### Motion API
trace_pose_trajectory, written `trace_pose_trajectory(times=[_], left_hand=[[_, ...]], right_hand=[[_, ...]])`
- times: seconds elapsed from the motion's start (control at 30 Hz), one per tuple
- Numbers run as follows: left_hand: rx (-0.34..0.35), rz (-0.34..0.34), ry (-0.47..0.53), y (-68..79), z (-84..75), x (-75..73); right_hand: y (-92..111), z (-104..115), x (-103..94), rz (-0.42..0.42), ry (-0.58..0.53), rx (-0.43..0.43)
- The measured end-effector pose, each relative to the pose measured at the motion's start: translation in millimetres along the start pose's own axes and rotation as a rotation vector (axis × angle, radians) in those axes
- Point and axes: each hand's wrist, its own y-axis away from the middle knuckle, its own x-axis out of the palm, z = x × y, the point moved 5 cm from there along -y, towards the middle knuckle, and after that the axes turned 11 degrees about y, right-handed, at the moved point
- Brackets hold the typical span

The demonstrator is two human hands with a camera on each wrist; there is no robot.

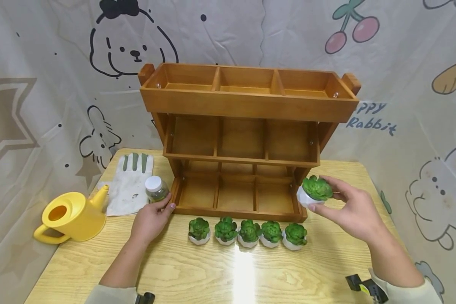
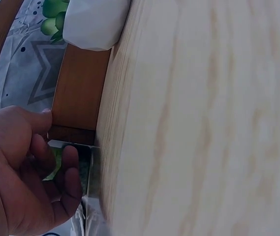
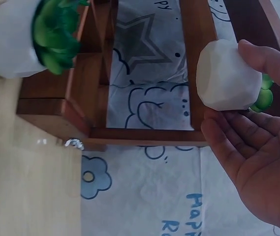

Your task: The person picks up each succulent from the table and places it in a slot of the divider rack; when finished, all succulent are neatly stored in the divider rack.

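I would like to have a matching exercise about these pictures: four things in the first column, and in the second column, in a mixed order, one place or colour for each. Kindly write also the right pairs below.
Column 1
1. Watering can
2. Jar
3. Lone potted plant
4. Row of five potted plants

Column 2
A. Held in the right hand
B. Lined up in front of the wooden shelf
C. Yellow, with a spout
D. Topped by a white lid, near the left hand

Right pairs
1-C, 2-D, 3-A, 4-B
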Motion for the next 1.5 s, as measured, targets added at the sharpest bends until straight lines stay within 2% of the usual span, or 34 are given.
trace_pose_trajectory(times=[0.5, 0.73, 1.07, 1.5], left_hand=[[-0.005, 0.007, -0.008, 0.1, -1.1, -0.1], [-0.006, 0.007, 0.005, 0.2, -0.5, -0.3], [-0.009, 0.01, 0.009, 0.0, -0.4, -0.9], [-0.004, 0.003, 0.016, -1.0, -1.3, 0.2]], right_hand=[[-26, 25, -15.0, -0.068, -0.022, -0.089], [-43, 34, -20.9, -0.083, -0.036, -0.082], [-65, 45, -22.7, -0.061, -0.028, -0.071], [-93, 53, -14.8, -0.05, -0.126, -0.071]])
